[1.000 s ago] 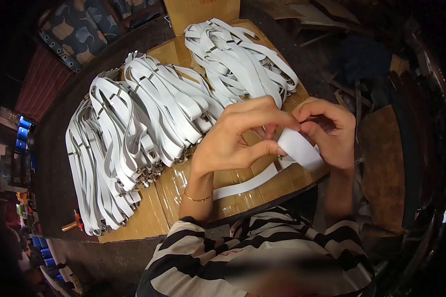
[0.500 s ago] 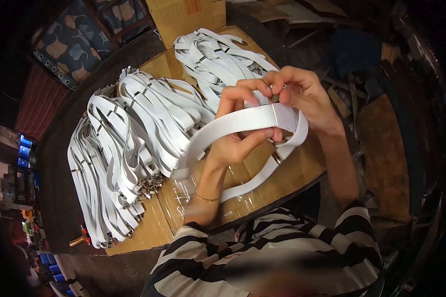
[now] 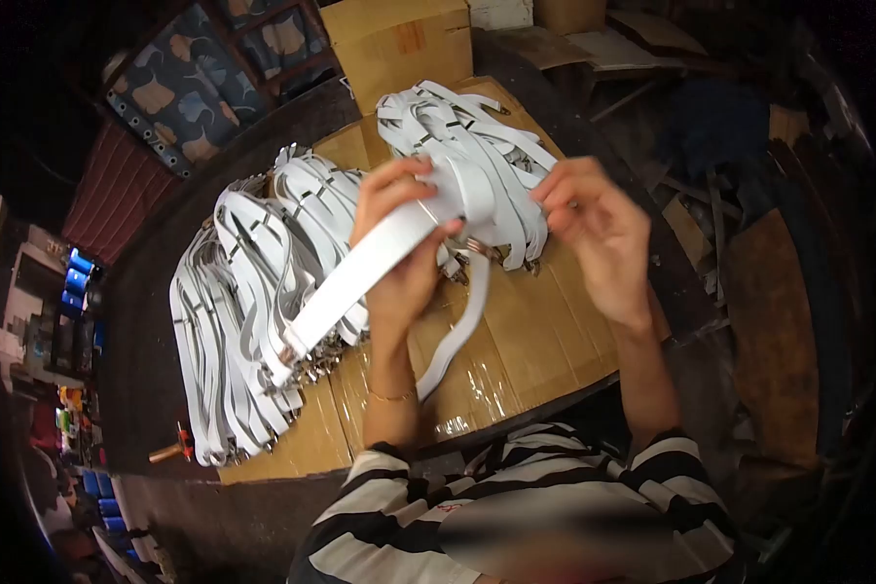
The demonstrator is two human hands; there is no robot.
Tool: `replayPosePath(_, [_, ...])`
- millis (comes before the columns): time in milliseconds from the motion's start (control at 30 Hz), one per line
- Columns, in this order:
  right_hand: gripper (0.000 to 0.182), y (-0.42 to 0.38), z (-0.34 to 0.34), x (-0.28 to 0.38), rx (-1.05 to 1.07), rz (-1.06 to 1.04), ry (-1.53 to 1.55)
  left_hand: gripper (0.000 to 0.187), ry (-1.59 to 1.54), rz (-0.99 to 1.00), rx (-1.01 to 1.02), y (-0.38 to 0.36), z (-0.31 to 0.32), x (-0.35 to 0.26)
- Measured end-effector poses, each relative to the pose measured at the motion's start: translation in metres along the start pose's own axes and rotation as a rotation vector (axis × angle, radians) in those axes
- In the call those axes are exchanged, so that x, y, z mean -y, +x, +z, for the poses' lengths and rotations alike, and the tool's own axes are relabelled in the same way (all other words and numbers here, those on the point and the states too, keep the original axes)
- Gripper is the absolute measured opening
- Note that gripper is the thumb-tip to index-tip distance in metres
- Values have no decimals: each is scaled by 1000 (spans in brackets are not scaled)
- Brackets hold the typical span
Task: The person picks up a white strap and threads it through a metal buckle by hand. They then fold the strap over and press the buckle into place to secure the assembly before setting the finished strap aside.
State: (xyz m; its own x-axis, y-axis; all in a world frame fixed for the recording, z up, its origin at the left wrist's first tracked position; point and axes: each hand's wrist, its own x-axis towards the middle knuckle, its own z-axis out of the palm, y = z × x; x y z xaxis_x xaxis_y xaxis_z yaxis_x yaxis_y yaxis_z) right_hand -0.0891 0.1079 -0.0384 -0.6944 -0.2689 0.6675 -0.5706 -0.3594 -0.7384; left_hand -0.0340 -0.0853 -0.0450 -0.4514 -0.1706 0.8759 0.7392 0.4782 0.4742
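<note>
My left hand (image 3: 399,253) is closed around a white elastic suspender strap (image 3: 360,277), holding it above the cardboard. One flat length with a metal slider slants down to the left from my fingers, and another loops up beside them. A narrower end hangs below a metal fitting (image 3: 479,249) and curves down past my wrist. My right hand (image 3: 599,229) is raised to the right, apart from the strap. Its fingers are bent and loosely apart, with nothing visible in them. Behind my hands lies a bundle of similar white straps (image 3: 438,127).
More white strap bundles (image 3: 229,331) with metal clips lie at the left. Flattened cardboard (image 3: 535,331) covers the dark table beneath. A cardboard box (image 3: 399,49) stands at the back. A tool with a wooden handle (image 3: 165,454) lies at the left edge.
My right hand has come away from the strap and moved right. My left hand has shifted left, still holding the strap. The view has shifted slightly.
</note>
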Motion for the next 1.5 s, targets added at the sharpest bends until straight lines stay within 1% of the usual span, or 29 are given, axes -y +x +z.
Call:
replayPosePath(33, [12, -6, 5, -1, 135, 0, 116, 34, 46, 56, 7, 8, -1, 0])
replayPosePath(67, [12, -11, 10, -1, 263, -4, 236, 35, -36, 51, 33, 16, -1, -6])
replayPosePath(100, [12, -12, 17, -3, 263, -9, 252, 36, -35, 69, 76, 25, 0, -20])
replayPosePath(167, [14, -9, 27, -3, 256, 103, 330, 37, 109, 116, 85, 36, 0, -38])
replayPosePath(300, [13, -9, 26, 8, 240, 66, 345, 40, 163, 143, 71, 39, 2, -59])
replayPosePath(367, [13, -11, 25, 10, 273, 51, 214, 42, 250, 153, 58, 36, 3, -68])
replayPosePath(433, [12, -15, 25, 7, 283, 46, 213, 46, 271, 181, 58, 31, 3, -69])
replayPosePath(533, [11, -19, 24, 4, 330, -65, 48, 56, 315, 172, -24, 21, 5, -71])
replayPosePath(567, [11, -20, 23, 5, 334, -64, 42, 52, 192, 104, -107, 15, 11, -72])
replayPosePath(633, [10, -22, 22, 10, 405, -75, -118, 44, 201, 158, -66, 8, 3, -62])
replayPosePath(700, [11, -30, 27, 3, 393, -89, -150, 41, 138, 209, -98, 6, -1, -56])
replayPosePath(767, [13, -42, 36, 1, 322, -121, -275, 40, 14, 237, -97, 4, -6, -50])
replayPosePath(800, [14, -52, 44, 3, 249, -39, -343, 42, 6, 257, -117, 3, -7, -47])
replayPosePath(833, [14, -58, 50, -2, 255, -34, -355, 42, -2, 251, -127, 3, -8, -46])
replayPosePath(900, [13, -64, 61, -16, 44, -332, -589, 38, -55, 329, -118, 2, -9, -45])
replayPosePath(933, [11, -63, 59, -17, 21, -326, -605, 39, 36, 356, -111, 1, -13, -41])
replayPosePath(967, [11, -63, 59, -17, 25, -320, -611, 39, 32, 348, -114, 0, -18, -39])
replayPosePath(1033, [9, -62, 59, -11, -74, -218, -482, 41, 54, 358, -100, -3, -25, -38])
replayPosePath(1067, [10, -59, 56, -5, -74, -174, -407, 43, -37, 319, -97, -8, -27, -32])
replayPosePath(1100, [12, -59, 47, -3, -16, -19, -259, 42, -170, 340, -41, -3, -30, -27])
replayPosePath(1133, [13, -49, 41, 20, 37, 236, 124, 42, -313, 333, -22, -1, -32, -22])
replayPosePath(1167, [15, -37, 28, 22, 115, 276, 199, 42, -452, 319, -4, -1, -35, -16])
replayPosePath(1200, [18, -21, 13, 21, 200, 285, 327, 41, -584, 338, 79, 1, -41, -7])
replayPosePath(1233, [20, -4, 2, 22, 276, 338, 406, 41, -587, 335, 77, 2, -42, -1])
replayPosePath(1267, [21, 10, -5, 22, 369, 363, 529, 39, -761, 336, 122, 2, -41, 4])
replayPosePath(1300, [25, 25, -11, 23, 455, 433, 563, 38, -936, 341, 169, 3, -40, 8])
replayPosePath(1367, [29, 57, -14, 17, 685, 429, 458, 36, -1003, 328, 138, 3, -34, 9])
replayPosePath(1433, [30, 82, -15, -13, 767, 509, 434, 34, -953, 289, 156, 3, -35, 10])
replayPosePath(1500, [28, 96, -2, -35, 792, 511, 457, 35, -702, 199, 170, 4, -40, 3])
